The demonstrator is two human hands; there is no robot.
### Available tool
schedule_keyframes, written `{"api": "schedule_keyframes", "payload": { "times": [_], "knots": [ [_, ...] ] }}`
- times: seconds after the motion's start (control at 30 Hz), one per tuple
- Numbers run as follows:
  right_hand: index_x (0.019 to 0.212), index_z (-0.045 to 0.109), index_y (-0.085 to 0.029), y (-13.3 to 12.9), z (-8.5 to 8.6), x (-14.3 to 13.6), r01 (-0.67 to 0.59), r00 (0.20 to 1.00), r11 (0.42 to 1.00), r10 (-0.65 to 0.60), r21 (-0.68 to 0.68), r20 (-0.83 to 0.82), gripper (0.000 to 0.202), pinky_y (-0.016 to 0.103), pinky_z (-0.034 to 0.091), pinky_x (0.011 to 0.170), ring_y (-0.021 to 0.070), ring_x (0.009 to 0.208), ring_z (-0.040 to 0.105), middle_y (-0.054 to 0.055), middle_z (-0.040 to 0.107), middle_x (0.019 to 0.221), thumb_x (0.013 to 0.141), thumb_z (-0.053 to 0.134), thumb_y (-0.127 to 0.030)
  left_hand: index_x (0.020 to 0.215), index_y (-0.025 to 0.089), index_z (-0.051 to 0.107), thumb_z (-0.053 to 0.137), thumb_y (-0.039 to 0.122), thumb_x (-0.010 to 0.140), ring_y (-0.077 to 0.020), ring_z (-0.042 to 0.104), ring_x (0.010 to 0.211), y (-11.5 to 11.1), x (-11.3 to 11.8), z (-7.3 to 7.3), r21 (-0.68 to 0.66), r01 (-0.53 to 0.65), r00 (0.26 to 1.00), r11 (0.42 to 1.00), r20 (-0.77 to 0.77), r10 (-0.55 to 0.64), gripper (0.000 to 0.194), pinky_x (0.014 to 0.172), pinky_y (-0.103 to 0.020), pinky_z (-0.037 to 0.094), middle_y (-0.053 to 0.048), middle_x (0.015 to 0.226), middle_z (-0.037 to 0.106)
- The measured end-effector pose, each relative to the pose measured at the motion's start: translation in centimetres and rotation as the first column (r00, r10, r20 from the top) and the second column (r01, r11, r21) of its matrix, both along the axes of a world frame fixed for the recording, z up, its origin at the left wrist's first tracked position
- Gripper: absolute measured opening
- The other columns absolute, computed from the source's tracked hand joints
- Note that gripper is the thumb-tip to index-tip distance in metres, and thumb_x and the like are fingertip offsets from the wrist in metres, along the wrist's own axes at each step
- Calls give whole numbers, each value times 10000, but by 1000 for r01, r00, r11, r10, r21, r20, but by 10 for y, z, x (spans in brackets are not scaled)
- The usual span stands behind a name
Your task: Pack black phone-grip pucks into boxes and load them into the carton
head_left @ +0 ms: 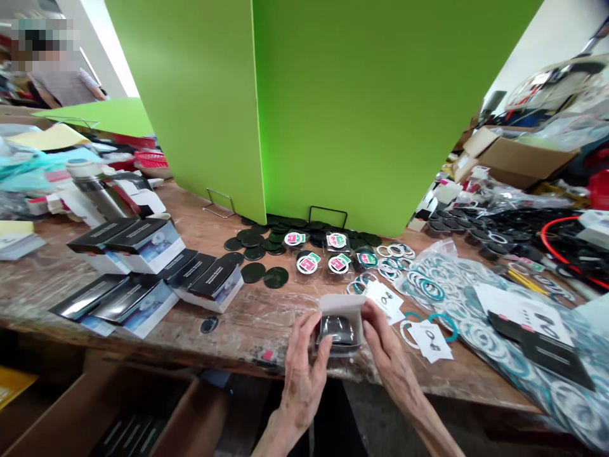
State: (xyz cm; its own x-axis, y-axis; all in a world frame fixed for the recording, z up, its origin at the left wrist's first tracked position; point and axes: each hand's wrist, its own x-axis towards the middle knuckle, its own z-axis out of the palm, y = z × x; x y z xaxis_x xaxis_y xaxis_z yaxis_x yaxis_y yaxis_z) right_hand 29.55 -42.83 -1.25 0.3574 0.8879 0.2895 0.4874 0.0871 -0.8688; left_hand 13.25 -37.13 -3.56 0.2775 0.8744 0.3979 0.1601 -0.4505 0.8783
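Between my hands, at the table's front edge, is a small open box [343,306] with a pale inside. A shiny black rounded thing [337,329] lies in it. My left hand [304,358] grips the box's left side, thumb at the front rim. On the other side my right hand [386,343] holds the right wall near the raised flap. Just beyond are several black round pieces with pink-and-green stickers [339,263] in clear wrap. White paper slips marked by hand [431,341] and teal and white rings [443,325] lie right of my right hand.
Closed black-and-white boxes [136,301] are stacked at left. Flat black discs [276,277] spread before green boards [380,114] on wire stands. A clear bag of rings [480,324] covers the right side. Below left is an open carton [85,412]. A person [64,82] stands far left.
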Motion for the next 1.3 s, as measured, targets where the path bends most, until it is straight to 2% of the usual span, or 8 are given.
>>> {"api": "schedule_keyframes", "payload": {
  "times": [0.1,0.17,0.3,0.43,0.63,0.97,1.17,1.3],
  "knots": [
    [1342,353,-253,6,0,0,-202,926,978,176,-47,-333,395,376,454,1025,192,1204,537,80,545,1311,972,429,-370,1247,318,516,452,264,953,-200,459,1251,4,-2,3,73,45,993,996,-111,-37,306,1077,-402,382,-51,1318,461],
    [1336,331,-254,11,0,-1,-238,906,971,222,-1,-360,405,371,462,1012,187,1171,558,76,564,1277,961,451,-350,1227,308,514,450,285,953,-202,473,1224,9,-3,6,-14,99,989,995,-105,-100,283,1067,-410,390,-53,1287,468],
    [1270,430,-275,7,-5,5,-185,983,982,185,46,4,300,394,428,1050,187,1234,510,64,536,1307,971,421,-279,1317,297,396,506,318,926,-194,545,1101,25,-10,15,-198,223,974,955,2,-227,406,1003,-402,450,-59,1182,512],
    [1379,385,-267,-5,-11,14,-275,851,956,192,104,489,462,551,283,1128,277,1412,259,97,359,1479,936,513,-288,1226,285,520,613,349,862,-226,522,1162,36,-23,19,-99,409,908,907,-58,-416,381,1015,-397,452,-74,1238,486],
    [1404,364,-244,-7,-5,10,-265,813,959,167,99,557,482,477,432,1058,247,1372,346,133,401,1416,942,497,-213,1254,281,523,595,273,867,-248,447,1289,38,-31,24,87,402,886,911,-286,-364,393,1091,-442,395,-91,1387,433],
    [1419,367,-263,-6,-1,5,-241,742,963,99,125,664,499,498,461,1019,263,1335,377,135,432,1351,949,427,-107,1160,273,646,490,214,933,-219,532,1240,43,-31,21,216,405,896,888,-289,-338,282,1035,-396,479,-78,1388,504],
    [1478,288,-247,-6,-21,7,-212,679,971,65,111,731,557,493,483,989,290,1352,355,171,367,1435,953,429,-124,1225,231,599,504,162,922,-235,510,1272,44,-28,5,337,410,903,848,-282,-324,325,1029,-387,490,-127,1469,410],
    [1484,272,-321,-6,-36,-1,-181,748,969,25,168,664,577,459,522,955,285,1336,402,124,336,1479,954,414,-144,1133,230,641,531,175,905,-230,535,1224,31,-28,10,292,341,931,894,-240,-277,259,1016,-404,497,-113,1356,497]
  ]
}}
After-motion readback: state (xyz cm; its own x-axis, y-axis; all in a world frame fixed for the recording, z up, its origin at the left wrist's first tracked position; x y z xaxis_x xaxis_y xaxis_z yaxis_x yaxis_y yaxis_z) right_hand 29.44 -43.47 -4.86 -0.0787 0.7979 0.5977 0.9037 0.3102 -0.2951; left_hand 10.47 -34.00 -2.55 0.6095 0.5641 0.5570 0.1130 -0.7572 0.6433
